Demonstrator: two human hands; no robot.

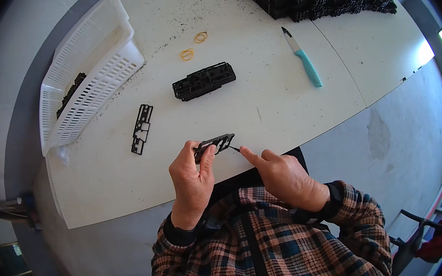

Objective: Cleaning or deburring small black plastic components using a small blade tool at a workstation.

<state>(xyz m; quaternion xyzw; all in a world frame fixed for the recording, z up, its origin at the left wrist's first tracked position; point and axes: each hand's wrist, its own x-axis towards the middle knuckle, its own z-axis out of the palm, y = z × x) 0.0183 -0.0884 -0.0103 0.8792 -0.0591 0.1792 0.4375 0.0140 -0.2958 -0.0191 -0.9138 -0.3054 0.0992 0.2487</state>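
Observation:
My left hand pinches a flat black plastic frame part between thumb and fingers, tilted up over the table's near edge. My right hand is closed with its index finger stretched forward along a thin, dark pointed tool. The tool's tip is at the right end of the part; its handle is hidden in the hand. A similar black frame part lies flat to the left. Farther back rests a stack of black parts.
A white slatted basket stands at the left with black parts inside. Two yellow rubber bands lie behind the stack. A knife with a turquoise handle is at the back right. Bundled black parts line the far edge. Dark crumbs dot the white table.

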